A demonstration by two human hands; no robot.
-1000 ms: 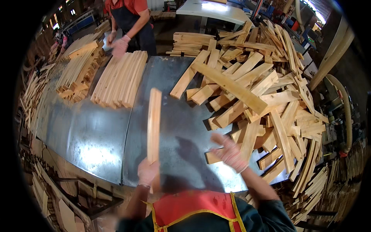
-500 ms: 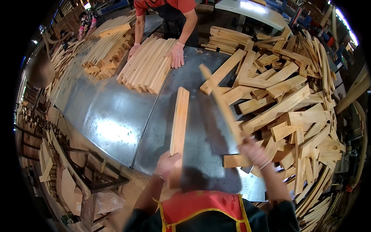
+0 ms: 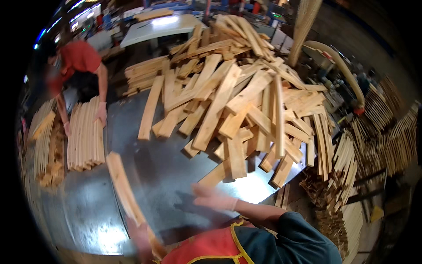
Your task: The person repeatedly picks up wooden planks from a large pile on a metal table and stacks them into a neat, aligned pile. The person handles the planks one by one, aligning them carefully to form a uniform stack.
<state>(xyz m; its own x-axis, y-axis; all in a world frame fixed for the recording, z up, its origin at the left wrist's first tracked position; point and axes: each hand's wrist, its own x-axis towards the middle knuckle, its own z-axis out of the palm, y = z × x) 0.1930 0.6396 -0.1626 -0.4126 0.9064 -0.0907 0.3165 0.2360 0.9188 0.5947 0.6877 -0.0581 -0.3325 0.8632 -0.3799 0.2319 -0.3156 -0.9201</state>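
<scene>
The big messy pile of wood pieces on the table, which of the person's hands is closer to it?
Right. The right hand is open just below the pile of wood pieces, near its lowest boards. The left hand is farther back at the near table edge, gripping a single wooden slat.

The left hand (image 3: pixel 141 235) grips a wooden slat (image 3: pixel 124 188) over the metal table (image 3: pixel 167 163); the right hand (image 3: pixel 211 200) hovers open.

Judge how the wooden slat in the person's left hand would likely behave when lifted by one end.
The wooden slat looks flat, straight and thin, so probably stiff and fairly light. The left hand grips only its near end, so it may lever downward. Its flat faces make rolling unlikely on the metal table.
</scene>
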